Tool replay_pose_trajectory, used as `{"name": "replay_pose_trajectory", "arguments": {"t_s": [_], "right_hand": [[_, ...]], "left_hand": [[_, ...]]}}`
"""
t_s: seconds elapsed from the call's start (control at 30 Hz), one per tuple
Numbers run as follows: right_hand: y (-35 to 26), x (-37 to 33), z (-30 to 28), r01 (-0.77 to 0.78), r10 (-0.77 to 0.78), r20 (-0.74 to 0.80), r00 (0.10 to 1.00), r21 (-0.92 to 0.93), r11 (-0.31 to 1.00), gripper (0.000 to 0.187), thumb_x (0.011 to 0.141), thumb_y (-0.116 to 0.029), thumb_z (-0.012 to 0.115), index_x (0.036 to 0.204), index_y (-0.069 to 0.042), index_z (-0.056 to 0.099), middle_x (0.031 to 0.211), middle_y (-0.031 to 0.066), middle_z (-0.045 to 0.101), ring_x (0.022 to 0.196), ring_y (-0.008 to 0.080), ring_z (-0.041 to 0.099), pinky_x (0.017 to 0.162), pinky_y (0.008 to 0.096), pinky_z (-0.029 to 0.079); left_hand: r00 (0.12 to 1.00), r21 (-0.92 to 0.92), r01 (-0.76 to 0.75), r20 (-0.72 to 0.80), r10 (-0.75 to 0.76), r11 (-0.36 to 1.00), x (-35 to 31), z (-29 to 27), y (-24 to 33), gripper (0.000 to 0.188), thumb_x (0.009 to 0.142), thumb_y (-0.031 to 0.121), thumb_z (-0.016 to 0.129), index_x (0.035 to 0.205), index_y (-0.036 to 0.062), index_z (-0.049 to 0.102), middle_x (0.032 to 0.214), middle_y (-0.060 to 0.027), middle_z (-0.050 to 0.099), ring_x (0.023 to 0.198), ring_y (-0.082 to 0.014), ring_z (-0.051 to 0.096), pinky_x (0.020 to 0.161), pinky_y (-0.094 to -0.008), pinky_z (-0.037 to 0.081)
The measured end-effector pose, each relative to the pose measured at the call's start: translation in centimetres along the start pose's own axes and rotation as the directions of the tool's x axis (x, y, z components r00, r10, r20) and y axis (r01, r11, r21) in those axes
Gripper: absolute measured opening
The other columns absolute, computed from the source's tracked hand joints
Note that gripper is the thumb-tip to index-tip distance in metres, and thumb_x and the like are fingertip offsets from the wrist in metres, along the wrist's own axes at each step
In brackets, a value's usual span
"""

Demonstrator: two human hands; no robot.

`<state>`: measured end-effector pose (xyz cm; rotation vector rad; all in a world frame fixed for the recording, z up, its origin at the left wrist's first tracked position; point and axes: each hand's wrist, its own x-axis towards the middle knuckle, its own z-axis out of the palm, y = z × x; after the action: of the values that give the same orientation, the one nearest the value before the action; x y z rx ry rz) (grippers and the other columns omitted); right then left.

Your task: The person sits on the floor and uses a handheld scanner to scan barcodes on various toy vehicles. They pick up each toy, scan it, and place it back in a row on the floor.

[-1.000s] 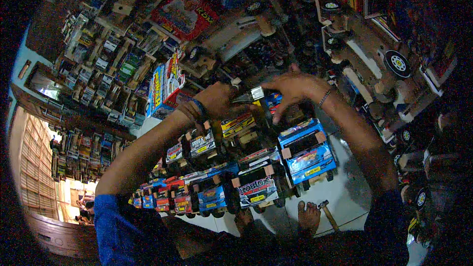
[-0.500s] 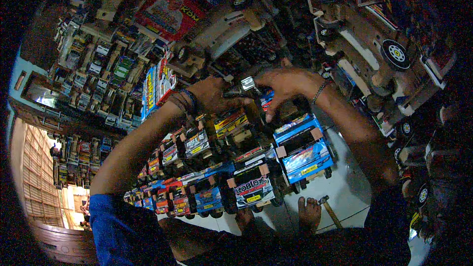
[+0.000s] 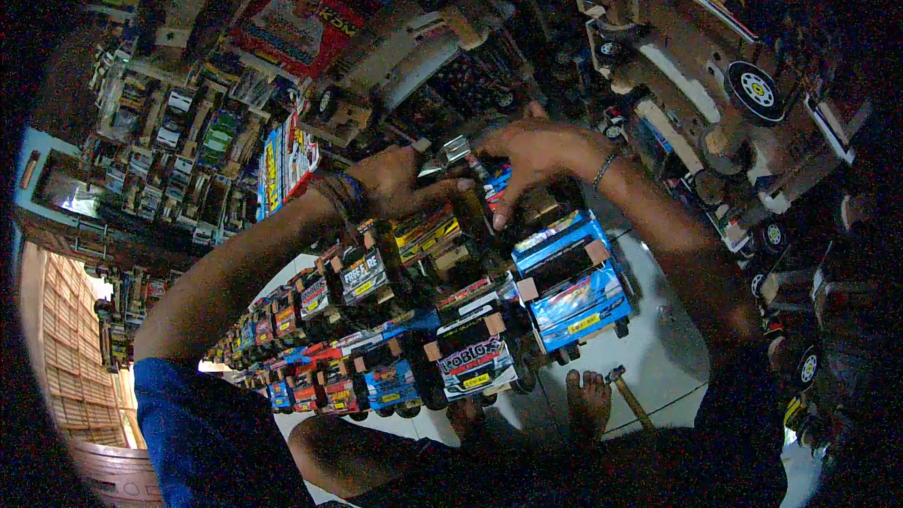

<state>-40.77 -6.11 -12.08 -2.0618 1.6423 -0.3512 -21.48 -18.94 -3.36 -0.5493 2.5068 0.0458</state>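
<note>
Rows of painted wooden toy trucks [image 3: 475, 357] stand between my knees and my hands, with colourful printed fronts. Beyond the nearest ones, my right hand [image 3: 541, 160] curls over a toy truck [image 3: 497, 182] with a blue and red panel, its thumb pointing down along the near side. My left hand [image 3: 390, 179] is closed beside it, index finger reaching toward that toy. Between the hands a small shiny silver piece [image 3: 456, 149] catches the light. What the left fingers grip is too dark to make out. A blue toy truck [image 3: 572, 296] stands just below my right hand.
A hammer [image 3: 632, 397] lies on the tiled floor beside my bare foot [image 3: 589, 403]. Large wooden toy vehicle bodies with a wheel [image 3: 755, 90] stand at the right. Many small toy trucks [image 3: 218, 136] are packed at the left, near a red poster [image 3: 299, 19].
The view has shifted slightly, moving the scene leftward. The silver piece has tilted between my hands, and my left index finger now shows stretched toward the toy. My right hand keeps its hold.
</note>
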Motion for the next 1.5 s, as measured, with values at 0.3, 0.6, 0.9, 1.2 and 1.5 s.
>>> {"name": "replay_pose_trajectory", "arguments": {"t_s": [0.3,0.6,0.9,1.2,1.5], "right_hand": [[0.4,0.3,0.9,0.008,-0.007,-0.025,1.0,0.039,0.999,0.113,0.048,-0.073,0.086,0.135,-0.007,0.057,0.141,0.0172,0.059,0.135,0.0375,0.051,0.114,0.0689,0.023],[0.4,-2.3,-0.9,0.007,-0.02,-0.176,0.984,-0.075,0.997,0.135,0.05,-0.075,0.084,0.158,-0.013,0.033,0.154,0.0185,0.046,0.144,0.0371,0.041,0.116,0.0701,0.017],[3.8,-5.2,-2.1,-0.019,0.029,-0.081,0.996,0.129,0.992,0.132,0.053,-0.06,0.092,0.156,-0.001,0.033,0.142,0.0226,0.057,0.131,0.0357,0.055,0.109,0.0396,0.044],[3.0,-5.7,-2.0,-0.157,0.15,-0.132,0.98,-0.044,0.987,0.11,0.055,-0.064,0.089,0.144,-0.01,0.053,0.126,0.0153,0.068,0.118,0.0368,0.063,0.101,0.0452,0.049],[3.5,-5.9,-1.5,0.054,-0.028,-0.208,0.978,0.124,0.991,0.103,0.057,-0.065,0.087,0.141,-0.015,0.057,0.123,0.0139,0.07,0.115,0.0363,0.065,0.097,0.0485,0.051]], "left_hand": [[0.99,-0.14,0.037,-0.131,-0.056,0.989,0.3,2.6,-0.6,0.09,0.085,0.079,0.057,0.108,-0.0076,0.065,0.091,-0.0295,0.071,0.082,-0.0416,0.071,0.076,-0.0491,0.057],[0.974,-0.075,-0.116,-0.206,0.098,0.99,-3.1,-0.6,-2.0,0.09,0.081,0.082,0.061,0.105,-0.0039,0.069,0.081,-0.024,0.072,0.08,-0.0391,0.072,0.076,-0.0472,0.056],[0.993,0.042,-0.006,-0.116,0.01,0.999,-2.7,-4.6,0.6,0.088,0.081,0.083,0.06,0.104,-0.0018,0.071,0.094,-0.0268,0.072,0.09,-0.0394,0.071,0.083,-0.0476,0.056],[0.992,-0.037,-0.031,-0.12,0.027,0.999,1.9,-3.4,3.4,0.097,0.08,0.088,0.053,0.103,-0.0037,0.072,0.098,-0.0285,0.072,0.094,-0.0402,0.071,0.084,-0.0497,0.056],[0.999,-0.073,-0.013,-0.049,0.009,0.997,4.1,-3.3,3.7,0.1,0.079,0.091,0.048,0.095,-0.0048,0.073,0.092,-0.0276,0.072,0.089,-0.0391,0.071,0.081,-0.0492,0.055]]}}
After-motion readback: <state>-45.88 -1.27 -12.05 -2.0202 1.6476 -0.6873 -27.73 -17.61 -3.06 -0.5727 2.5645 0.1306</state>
